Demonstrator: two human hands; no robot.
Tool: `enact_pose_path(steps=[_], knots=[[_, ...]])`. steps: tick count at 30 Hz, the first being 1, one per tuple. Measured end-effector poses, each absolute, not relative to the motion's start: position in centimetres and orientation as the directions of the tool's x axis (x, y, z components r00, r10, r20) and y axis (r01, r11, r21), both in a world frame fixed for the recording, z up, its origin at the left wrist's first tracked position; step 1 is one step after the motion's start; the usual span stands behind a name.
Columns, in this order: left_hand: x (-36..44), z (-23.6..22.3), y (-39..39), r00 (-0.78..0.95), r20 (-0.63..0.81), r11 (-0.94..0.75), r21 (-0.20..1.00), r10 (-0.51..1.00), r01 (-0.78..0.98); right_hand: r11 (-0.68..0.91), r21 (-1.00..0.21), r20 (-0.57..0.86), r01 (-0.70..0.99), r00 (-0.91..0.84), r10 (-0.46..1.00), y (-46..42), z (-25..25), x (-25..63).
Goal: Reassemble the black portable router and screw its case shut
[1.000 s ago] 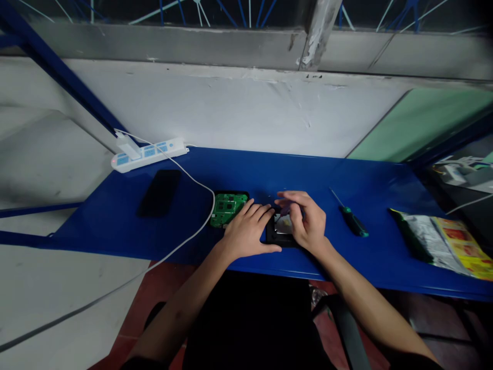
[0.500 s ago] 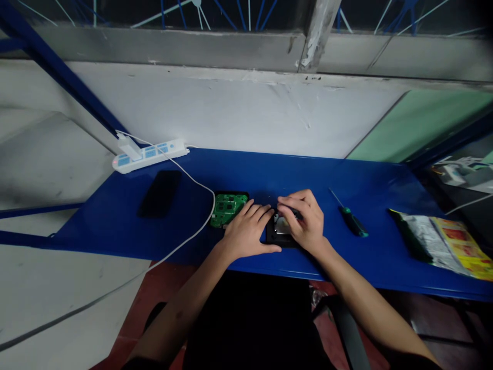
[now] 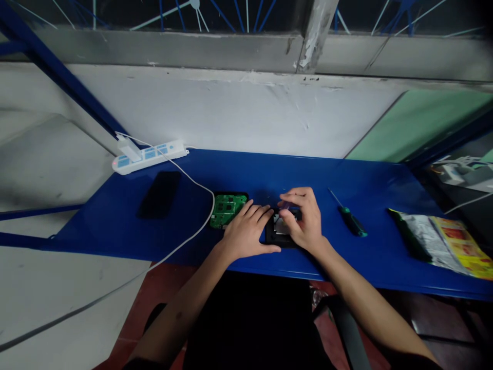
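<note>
black case [image 3: 276, 241] with a shiny plate [image 3: 281, 226] sits on the blue table [image 3: 246, 172], by the left hand's [image 3: 246, 232] spread fingertips and under the right hand [image 3: 307, 222]. the right fingers curl almost closed, pinching a small purple thing [image 3: 285, 205]. the left hand's fingers lie flat, close to the green board [image 3: 226, 209].

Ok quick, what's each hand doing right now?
Left hand: open, flat, holding nothing.
Right hand: closed, pinching a small purple item over the black case.
</note>
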State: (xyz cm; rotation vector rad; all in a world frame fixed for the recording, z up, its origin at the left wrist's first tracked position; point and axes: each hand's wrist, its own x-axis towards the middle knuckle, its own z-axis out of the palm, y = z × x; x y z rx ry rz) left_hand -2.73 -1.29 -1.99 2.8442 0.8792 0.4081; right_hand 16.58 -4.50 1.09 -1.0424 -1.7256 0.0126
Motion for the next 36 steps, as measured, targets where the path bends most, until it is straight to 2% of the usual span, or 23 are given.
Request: enact_pose_path(steps=[6, 13, 20, 27, 36], knots=[[-2.77, -2.12, -1.25, 0.796, 0.209, -0.821, 0.211, 0.568, 0.531, 0.611, -0.409, 0.816, 0.678, -0.029, 0.578, -4.39, 1.24, 16.33], [-2.81, -1.94, -1.29, 0.797, 0.206, -0.821, 0.221, 0.567, 0.527, 0.614, -0.590, 0.728, 0.524, 0.016, 0.685, -4.80, 0.87, 16.31], [-2.73, -2.06, -1.29, 0.792, 0.221, -0.821, 0.218, 0.569, 0.528, 0.591, -0.443, 0.798, 0.674, -0.004, 0.603, -4.52, 1.12, 16.50], [-2.81, -2.02, -1.26, 0.798, 0.207, -0.821, 0.227, 0.567, 0.524, 0.645, -0.476, 0.807, 0.597, 0.004, 0.591, -4.83, 1.18, 16.23], [-2.89, -1.96, -1.23, 0.794, 0.215, -0.820, 0.225, 0.568, 0.526, 0.608, -0.530, 0.819, 0.592, 0.170, 0.548, -4.46, 1.14, 16.98]])
